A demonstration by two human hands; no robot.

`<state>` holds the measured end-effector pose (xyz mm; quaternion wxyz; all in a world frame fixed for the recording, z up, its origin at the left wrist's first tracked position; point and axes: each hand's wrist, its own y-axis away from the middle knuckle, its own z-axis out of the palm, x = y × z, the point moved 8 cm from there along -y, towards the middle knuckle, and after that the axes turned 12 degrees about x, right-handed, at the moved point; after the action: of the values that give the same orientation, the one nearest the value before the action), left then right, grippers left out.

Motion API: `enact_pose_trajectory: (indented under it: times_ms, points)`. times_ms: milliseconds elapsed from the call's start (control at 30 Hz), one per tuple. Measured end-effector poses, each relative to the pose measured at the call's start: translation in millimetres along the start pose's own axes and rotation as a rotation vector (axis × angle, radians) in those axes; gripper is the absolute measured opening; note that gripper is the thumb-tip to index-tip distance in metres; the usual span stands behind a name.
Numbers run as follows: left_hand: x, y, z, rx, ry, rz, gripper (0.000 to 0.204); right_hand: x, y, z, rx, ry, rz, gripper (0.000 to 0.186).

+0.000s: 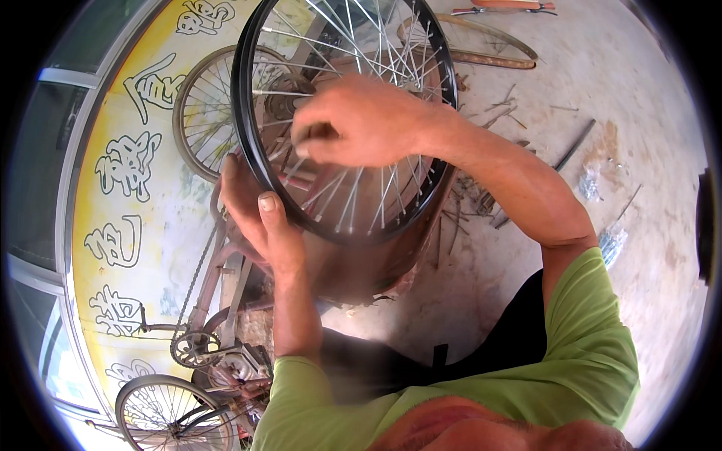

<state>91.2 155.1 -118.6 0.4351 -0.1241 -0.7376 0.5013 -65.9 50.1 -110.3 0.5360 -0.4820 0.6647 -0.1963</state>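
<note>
A black bicycle wheel rim (246, 113) laced with silver spokes (353, 199) leans before me at the top middle. My left hand (263, 222) grips the rim's lower left side, its thumb on the near face and its fingers round the outer edge. Over the spokes, inside the rim, my right hand (361, 124) is closed with curled fingers. Its fingertips are close to some spokes at the left, slightly blurred, and I cannot make out what is between them. Several spokes cross loosely near the hub, which is partly hidden.
Beneath the wheel stands a brown, worn drum-like stand (338, 267). Old bicycle parts with a chainring (195, 349) and another wheel (177, 425) lie along the left, beside a yellow lettered panel (162, 248). Loose sticks or rods (459, 210) and plastic bags (590, 184) litter the floor rightward.
</note>
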Motion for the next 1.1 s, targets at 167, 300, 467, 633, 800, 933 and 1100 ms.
enact_pose_trajectory:
  times_ms: [167,300,467,633,800,933,1100]
  points:
    - [-0.4,-0.1,-0.1,0.021,-0.049,0.006,0.077,7.5,-6.3,-25.0,0.284,0.056,-0.014,0.024]
    - [-0.8,3.7,8.9,-0.008,-0.085,0.007,0.075,26.3,-5.5,-37.1,0.482,-0.018,0.092,0.023]
    - [-6.9,8.8,7.0,0.054,-0.098,0.0,0.073,38.4,-4.9,-49.9,0.653,-0.074,0.121,0.023]
    - [-11.6,25.1,-0.1,0.05,-0.097,-0.015,0.072,39.6,-12.3,-51.7,0.664,-0.204,0.059,0.025]
    - [1.3,21.2,-2.4,-0.028,-0.133,-0.045,0.073,46.3,-15.4,-40.9,0.63,-0.111,0.071,0.032]
    - [2.1,11.6,-4.3,0.024,-0.094,0.002,0.069,45.6,-6.7,-34.2,0.853,0.062,-0.036,0.026]
    - [-0.4,5.8,2.6,0.016,-0.132,0.004,0.069,39.6,-4.6,-14.9,0.709,-0.015,-0.019,0.021]
